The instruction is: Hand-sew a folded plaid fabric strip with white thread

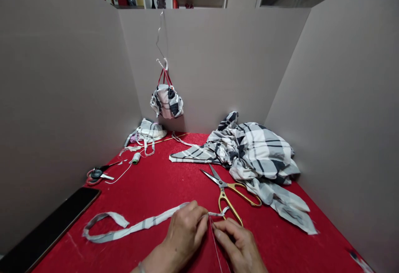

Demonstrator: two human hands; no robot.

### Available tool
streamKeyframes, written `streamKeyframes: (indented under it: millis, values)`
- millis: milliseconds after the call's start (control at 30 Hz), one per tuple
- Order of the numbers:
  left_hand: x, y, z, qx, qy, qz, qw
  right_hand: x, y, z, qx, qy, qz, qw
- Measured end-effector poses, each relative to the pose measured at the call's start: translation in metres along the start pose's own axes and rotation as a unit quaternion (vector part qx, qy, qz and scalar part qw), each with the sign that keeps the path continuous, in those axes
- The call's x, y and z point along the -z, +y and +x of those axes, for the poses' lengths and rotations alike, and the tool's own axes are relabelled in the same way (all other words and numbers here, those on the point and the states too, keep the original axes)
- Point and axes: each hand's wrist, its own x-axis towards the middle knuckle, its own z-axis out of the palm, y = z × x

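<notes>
My left hand [188, 231] is closed, thumb and fingers pinching a narrow strip of grey and white plaid fabric [149, 222]. On the left the strip curls in a loop over the red cloth; its short end sticks out between my hands toward the scissors. Close beside it, my right hand [235, 242] is closed in a pinch at its fingertips. What it grips is too small to make out. White thread [215, 244] runs from the strip down past the right fingertips. Gold-handled scissors [222, 183] lie just beyond the right hand, blades apart.
A heap of plaid fabric [258, 152] lies at the back right. On the left are a phone [52, 227], small scissors [96, 175], a thread spool [136, 158] and fabric scraps [151, 129]. A plaid pouch [166, 100] hangs at the back panel [224, 65]; grey panels enclose both sides.
</notes>
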Motion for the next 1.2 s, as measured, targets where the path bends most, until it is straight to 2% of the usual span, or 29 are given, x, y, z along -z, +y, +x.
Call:
streamKeyframes:
  millis: [67,133,333,533,667,733,867,900,967,1067,1133,1200]
  values:
    - [-0.004,-0.003,-0.003,-0.056,0.025,0.064,0.996,-0.001,0.001,-0.001,0.001,0.005,-0.003,1.0]
    - [-0.006,-0.003,-0.004,-0.084,0.039,0.096,0.991,-0.002,0.002,-0.001,0.001,0.012,-0.002,1.0]
    - [-0.01,0.004,-0.005,-0.126,0.039,0.072,0.989,-0.004,0.002,0.0,0.011,0.036,0.022,0.999]
    - [-0.008,0.007,-0.005,-0.079,0.036,-0.015,0.996,-0.005,0.012,-0.003,-0.075,0.006,0.133,0.988]
    - [-0.006,0.01,-0.004,-0.086,-0.003,-0.035,0.996,-0.008,0.01,-0.001,-0.057,0.043,0.188,0.98]
    - [-0.004,0.01,-0.003,-0.071,-0.027,-0.048,0.996,-0.003,0.005,0.004,-0.068,0.039,0.188,0.979]
    - [-0.001,0.002,-0.001,-0.032,-0.03,-0.056,0.997,0.028,-0.014,0.018,-0.15,-0.023,0.126,0.98]
    - [0.0,0.001,-0.001,-0.035,-0.027,-0.054,0.998,0.036,-0.019,0.022,-0.14,-0.018,0.089,0.986]
    - [-0.001,-0.001,-0.002,-0.05,-0.024,-0.048,0.997,0.043,-0.029,0.031,-0.077,-0.01,-0.007,0.997]
    - [-0.002,0.0,-0.004,-0.079,-0.016,-0.028,0.996,0.034,-0.032,0.042,-0.014,-0.036,-0.092,0.995]
    - [-0.003,0.0,-0.004,-0.095,-0.004,-0.011,0.995,0.023,-0.027,0.048,-0.018,-0.036,-0.094,0.995]
    - [-0.002,0.0,-0.004,-0.107,0.008,0.009,0.994,0.017,-0.019,0.051,-0.038,-0.008,-0.094,0.995]
